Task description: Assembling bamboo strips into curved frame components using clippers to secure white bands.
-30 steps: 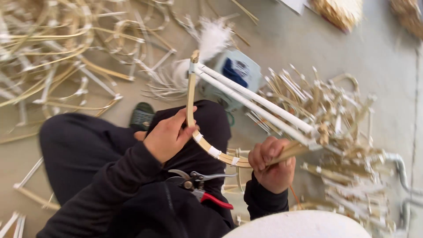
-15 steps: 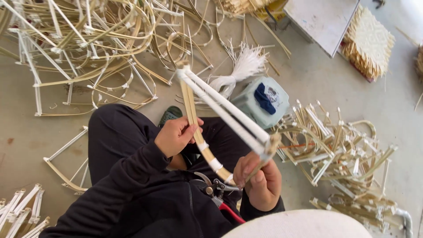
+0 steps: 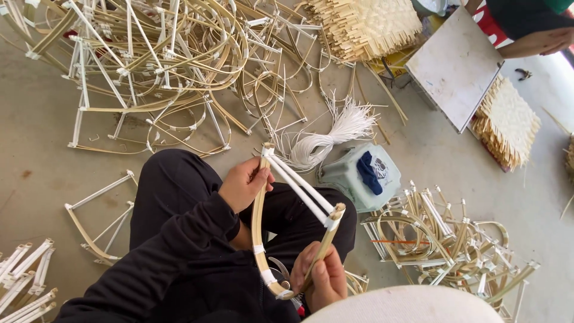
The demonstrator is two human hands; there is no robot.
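I hold a small bamboo frame (image 3: pixel 281 215) over my lap: a curved split-cane bow with two white straight bars across it. My left hand (image 3: pixel 244 184) grips the curved strip near the frame's upper corner. My right hand (image 3: pixel 321 276) is closed on the short cane piece at the lower right corner. A pair of pliers or cutters (image 3: pixel 281 270) lies in my lap just below the frame, mostly hidden.
A big heap of finished cane frames (image 3: pixel 161 66) lies ahead on the concrete floor. A bundle of white strips (image 3: pixel 326 137) and a pale green plastic stool (image 3: pixel 359 173) sit in front. More frames (image 3: pixel 448 239) lie right. Another person's arm (image 3: pixel 532 36) shows top right.
The view has tilted up and left, bringing the far heap into sight. The frame has turned and dropped closer to my lap; both hands keep their grip.
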